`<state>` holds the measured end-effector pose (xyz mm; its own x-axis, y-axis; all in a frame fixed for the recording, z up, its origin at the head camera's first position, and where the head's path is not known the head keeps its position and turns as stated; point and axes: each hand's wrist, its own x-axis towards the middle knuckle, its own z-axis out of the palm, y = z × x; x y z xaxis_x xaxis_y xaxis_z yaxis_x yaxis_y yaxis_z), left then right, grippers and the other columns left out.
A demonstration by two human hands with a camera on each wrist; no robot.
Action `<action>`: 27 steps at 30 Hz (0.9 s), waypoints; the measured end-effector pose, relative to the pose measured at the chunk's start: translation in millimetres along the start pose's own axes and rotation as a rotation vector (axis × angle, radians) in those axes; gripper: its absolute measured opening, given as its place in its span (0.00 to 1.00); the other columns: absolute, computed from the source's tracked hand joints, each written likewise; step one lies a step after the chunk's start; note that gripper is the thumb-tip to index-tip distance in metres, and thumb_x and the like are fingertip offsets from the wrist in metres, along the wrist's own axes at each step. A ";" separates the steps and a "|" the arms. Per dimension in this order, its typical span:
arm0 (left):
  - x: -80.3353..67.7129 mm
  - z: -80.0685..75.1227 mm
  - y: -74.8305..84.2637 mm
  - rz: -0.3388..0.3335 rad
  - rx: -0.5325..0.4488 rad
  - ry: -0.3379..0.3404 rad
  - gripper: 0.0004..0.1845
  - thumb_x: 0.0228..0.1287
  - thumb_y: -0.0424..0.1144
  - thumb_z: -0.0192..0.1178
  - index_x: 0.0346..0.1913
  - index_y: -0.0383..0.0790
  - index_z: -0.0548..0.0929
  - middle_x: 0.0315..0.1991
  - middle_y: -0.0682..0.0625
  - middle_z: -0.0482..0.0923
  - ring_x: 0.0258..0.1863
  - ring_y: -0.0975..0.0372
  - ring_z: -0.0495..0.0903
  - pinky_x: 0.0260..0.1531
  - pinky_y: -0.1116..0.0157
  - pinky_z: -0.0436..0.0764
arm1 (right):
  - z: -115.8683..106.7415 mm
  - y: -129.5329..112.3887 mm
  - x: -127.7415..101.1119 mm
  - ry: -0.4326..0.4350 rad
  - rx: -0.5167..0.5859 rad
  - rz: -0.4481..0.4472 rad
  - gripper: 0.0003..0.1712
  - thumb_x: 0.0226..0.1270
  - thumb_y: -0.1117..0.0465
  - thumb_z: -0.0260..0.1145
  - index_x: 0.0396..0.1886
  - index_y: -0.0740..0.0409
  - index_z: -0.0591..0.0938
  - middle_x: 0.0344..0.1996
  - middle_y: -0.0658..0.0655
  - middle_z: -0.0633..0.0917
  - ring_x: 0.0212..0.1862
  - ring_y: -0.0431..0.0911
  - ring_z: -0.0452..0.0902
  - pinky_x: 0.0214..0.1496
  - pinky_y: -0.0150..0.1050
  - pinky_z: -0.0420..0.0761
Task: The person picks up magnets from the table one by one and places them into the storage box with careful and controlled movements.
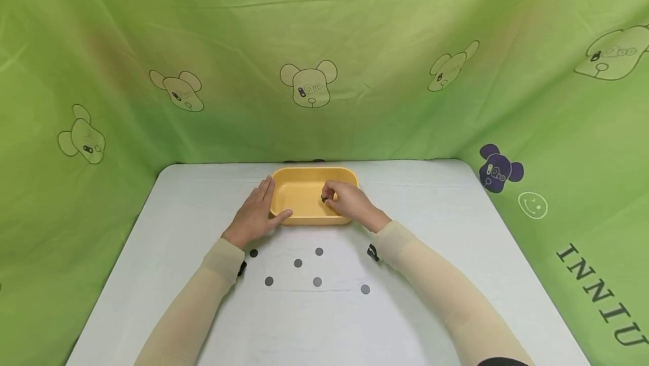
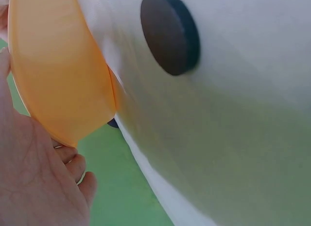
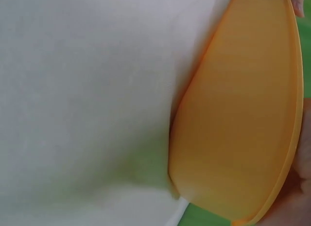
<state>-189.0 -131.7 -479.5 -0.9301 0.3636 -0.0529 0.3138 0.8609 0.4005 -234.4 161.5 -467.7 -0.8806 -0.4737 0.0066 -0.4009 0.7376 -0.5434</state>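
Observation:
A yellow oblong plastic basin (image 1: 314,221) stands near the far edge of the white table. My left hand (image 1: 256,211) rests against its left end, fingers straight along the side and thumb over the front rim. In the left wrist view that hand (image 2: 41,172) lies beside the basin wall (image 2: 63,65). Above the inside right part of the basin, my right hand (image 1: 350,201) pinches a small dark disc (image 1: 324,199) between thumb and fingers. The right wrist view shows mostly the basin's outer wall (image 3: 238,109); the pinched disc is hidden there.
Several dark discs lie scattered on the table in front of the basin, among them a left one (image 1: 254,253) and a right one (image 1: 365,289). Up close, one disc (image 2: 170,34) looks thick and flat-faced. A green printed curtain (image 1: 304,129) surrounds the table's back and sides.

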 end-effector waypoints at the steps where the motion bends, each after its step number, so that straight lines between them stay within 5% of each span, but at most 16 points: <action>1: 0.3 0.2 0.1 0.000 0.000 0.000 0.57 0.79 0.70 0.50 0.86 0.32 0.38 0.89 0.40 0.34 0.88 0.49 0.38 0.85 0.53 0.42 | -0.2 -0.1 0.6 -0.010 0.002 -0.005 0.07 0.72 0.66 0.73 0.42 0.52 0.83 0.35 0.48 0.85 0.34 0.43 0.75 0.38 0.39 0.75; 27: -2.2 -2.6 3.9 -0.009 -0.003 -0.012 0.57 0.79 0.71 0.49 0.86 0.32 0.37 0.89 0.40 0.34 0.88 0.49 0.38 0.85 0.52 0.43 | 4.7 1.2 12.8 -0.109 0.016 0.037 0.07 0.71 0.66 0.73 0.41 0.53 0.83 0.36 0.50 0.86 0.37 0.44 0.79 0.44 0.40 0.79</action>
<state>-186.2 -130.1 -475.4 -0.9305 0.3600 -0.0670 0.3050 0.8632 0.4024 -244.9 154.1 -472.2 -0.8617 -0.4964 -0.1051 -0.3635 0.7484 -0.5548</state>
